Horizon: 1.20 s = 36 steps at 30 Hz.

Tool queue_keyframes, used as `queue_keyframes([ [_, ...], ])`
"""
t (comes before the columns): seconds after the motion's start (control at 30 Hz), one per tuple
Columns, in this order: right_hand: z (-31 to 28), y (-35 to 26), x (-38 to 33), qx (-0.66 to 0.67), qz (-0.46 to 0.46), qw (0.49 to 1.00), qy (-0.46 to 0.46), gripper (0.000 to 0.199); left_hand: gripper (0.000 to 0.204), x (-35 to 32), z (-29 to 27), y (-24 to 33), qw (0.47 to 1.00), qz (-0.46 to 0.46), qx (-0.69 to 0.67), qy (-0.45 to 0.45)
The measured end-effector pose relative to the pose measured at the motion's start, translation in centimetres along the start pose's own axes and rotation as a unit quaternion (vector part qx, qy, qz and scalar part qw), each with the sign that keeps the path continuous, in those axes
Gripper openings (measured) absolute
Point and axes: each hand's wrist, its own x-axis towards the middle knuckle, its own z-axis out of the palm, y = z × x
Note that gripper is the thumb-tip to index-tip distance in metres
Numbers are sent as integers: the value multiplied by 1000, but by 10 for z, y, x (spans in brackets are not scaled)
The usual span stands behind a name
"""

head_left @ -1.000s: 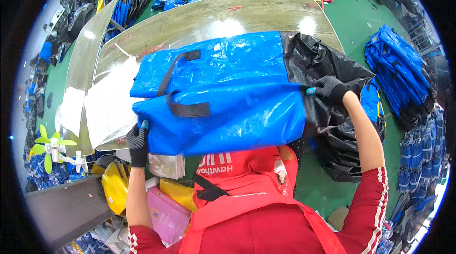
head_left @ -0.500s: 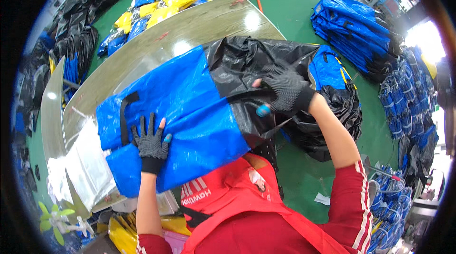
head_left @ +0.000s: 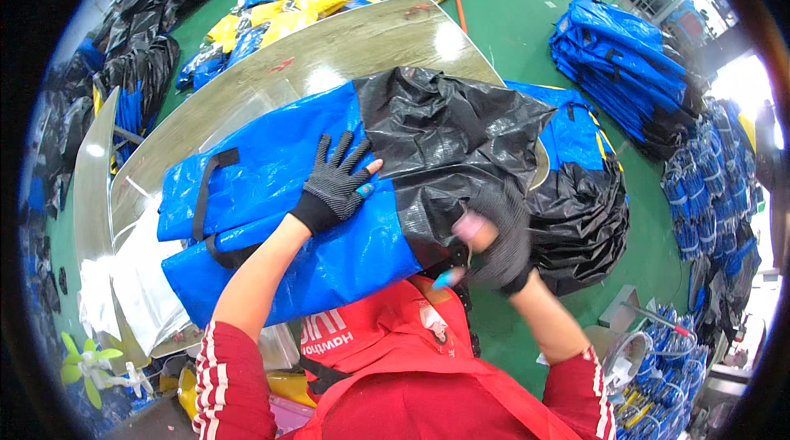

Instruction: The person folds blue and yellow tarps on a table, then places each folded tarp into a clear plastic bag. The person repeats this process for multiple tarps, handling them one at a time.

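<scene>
Hands first: your left hand [head_left: 336, 183], in a dark knit glove, is lying flat with fingers spread wide on the big blue woven-plastic bag [head_left: 280, 218], pressing rather than gripping. Your right hand [head_left: 492, 241] (motion-blurred) is sitting at the near edge of the crumpled black plastic sheet [head_left: 444, 144]; fingers are looking curled, but I cannot tell whether they are actually pinching the film.

Blue bag is lying across the shiny metal worktable [head_left: 329, 61], near edge overhanging toward your red apron [head_left: 387, 358]. Black sheet is covering the bag's right end and draping off the table's right side.

Risks as I'm reading them:
- Slick film on slick weave: if the flat palm is lifting off, the bag is likely sliding off the near edge.
- Loose black plastic is hanging close to the black heap on the green floor [head_left: 527, 37]; a hard tug could be tearing or snagging it.
</scene>
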Motion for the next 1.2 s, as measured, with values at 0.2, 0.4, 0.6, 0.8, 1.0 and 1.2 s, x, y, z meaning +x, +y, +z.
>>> queue_keyframes([
  [0.2,15,-18,26,-82,-36,995,-33,26,51,-13,-3,-19,987,146,-18,-71],
  [0.4,52,63,181,-140,176,885,-408,43,73,-37,-16,-33,956,249,33,-153],
  [0.6,157,148,152,-68,252,850,-457,59,81,-69,-52,-61,957,182,-65,-216],
  [0.8,164,180,129,-13,286,876,-388,62,90,-204,-117,-131,907,-151,-291,-266],
  [1.0,167,173,139,-57,321,845,-423,70,99,-389,-46,-128,596,-373,-680,208],
  [1.2,147,140,113,-138,301,843,-423,70,46,-350,-26,-90,786,-535,-145,273],
])
